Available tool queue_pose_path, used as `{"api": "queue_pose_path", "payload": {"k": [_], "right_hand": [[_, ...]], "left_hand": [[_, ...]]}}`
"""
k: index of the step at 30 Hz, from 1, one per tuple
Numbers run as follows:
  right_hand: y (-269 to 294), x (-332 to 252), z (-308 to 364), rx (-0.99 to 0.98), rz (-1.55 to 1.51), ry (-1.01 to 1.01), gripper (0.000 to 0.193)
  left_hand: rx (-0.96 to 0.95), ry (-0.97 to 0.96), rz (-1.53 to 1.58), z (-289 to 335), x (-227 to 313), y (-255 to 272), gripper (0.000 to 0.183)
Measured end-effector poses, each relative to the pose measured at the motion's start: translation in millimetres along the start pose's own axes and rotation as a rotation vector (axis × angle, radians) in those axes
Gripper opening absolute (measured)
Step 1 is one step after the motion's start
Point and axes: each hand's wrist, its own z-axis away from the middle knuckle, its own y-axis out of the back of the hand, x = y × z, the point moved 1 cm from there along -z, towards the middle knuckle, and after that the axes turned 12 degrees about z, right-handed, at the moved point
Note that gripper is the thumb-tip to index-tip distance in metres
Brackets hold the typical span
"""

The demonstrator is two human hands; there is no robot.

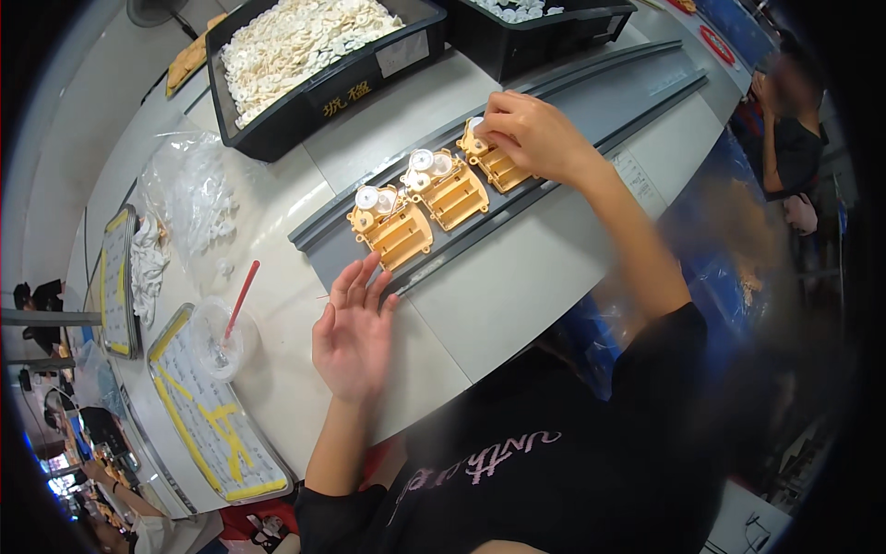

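Three yellow plastic housings stand in a row on a long grey rail: a left housing point(399, 236), a middle housing point(457, 198) and a right housing point(503, 171). White gears point(367, 198) sit at the far ends of the left and middle ones. My right hand point(535, 137) bends over the right housing, its fingertips pinched at a white gear point(474, 126) that they partly cover. Palm up with fingers spread, my left hand point(355, 337) is empty beside the near edge of the left housing.
A black bin point(277, 120) of off-white small parts stands at the back, beside another black bin point(544, 42). On the left are a clear plastic bag point(189, 175), a clear cup point(214, 346) with a red stick point(243, 300), and trays with yellow edges point(258, 487). Another person point(792, 129) sits far right.
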Motion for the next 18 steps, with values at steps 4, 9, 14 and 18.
{"api": "queue_pose_path", "payload": {"k": [4, 9, 14, 18], "right_hand": [[-3, -1, 0, 0.035, -0.06, -0.039, 0.004], [-3, 5, -2, -0.016, -0.09, -0.062, 0.004], [0, 4, -3, -0.046, -0.084, -0.062, 0.006], [6, 6, -11, -0.18, -0.095, -0.095, 0.008]], "left_hand": [[-0.017, 0.004, 0.002, -1, -1, 0, 0.052], [-0.02, 0.001, 0.013, -2, -1, 2, 0.051], [-0.004, -0.002, 0.019, -1, 1, 1, 0.051], [0.014, -0.004, 0.029, -2, 1, 1, 0.051]]}}
